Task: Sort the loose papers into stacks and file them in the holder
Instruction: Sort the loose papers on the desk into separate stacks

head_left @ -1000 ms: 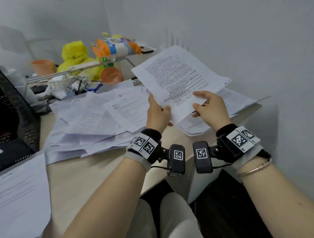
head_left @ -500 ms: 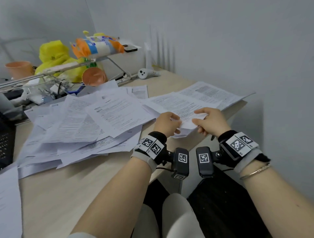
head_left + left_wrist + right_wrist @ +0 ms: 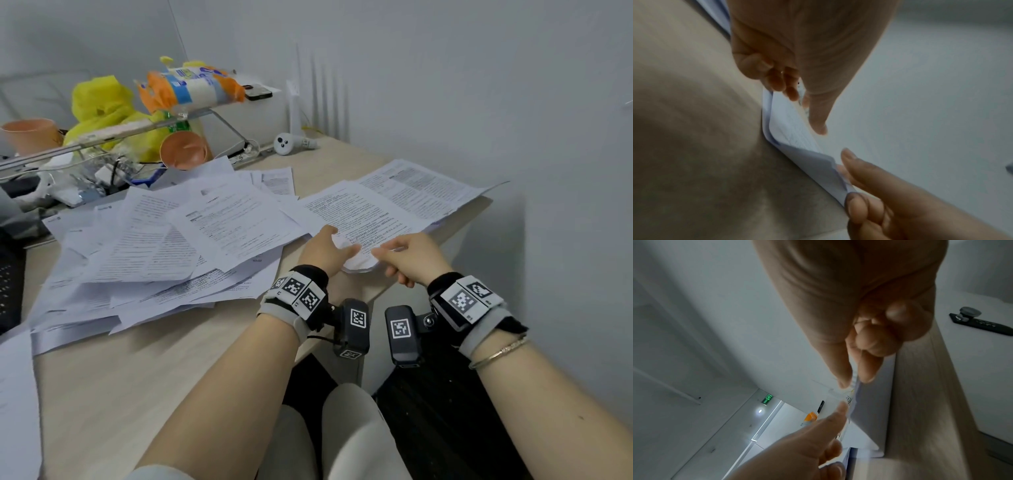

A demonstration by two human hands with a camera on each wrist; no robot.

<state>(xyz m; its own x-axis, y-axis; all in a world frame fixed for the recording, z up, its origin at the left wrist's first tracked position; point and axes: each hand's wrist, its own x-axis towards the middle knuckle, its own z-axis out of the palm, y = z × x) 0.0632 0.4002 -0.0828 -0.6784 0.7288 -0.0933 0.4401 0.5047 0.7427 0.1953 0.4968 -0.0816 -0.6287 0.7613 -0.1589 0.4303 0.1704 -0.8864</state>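
We had both hands at the near edge of the small stack, which lay flat at the desk's corner, right of the loose papers. Our left hand hovered with fingers relaxed, thumb out over the sheet – holding nothing. Our right hand pinched the stack's edge between thumb and forefinger. Beyond the heap we counted two orange cups – print on the pages was too fine to read
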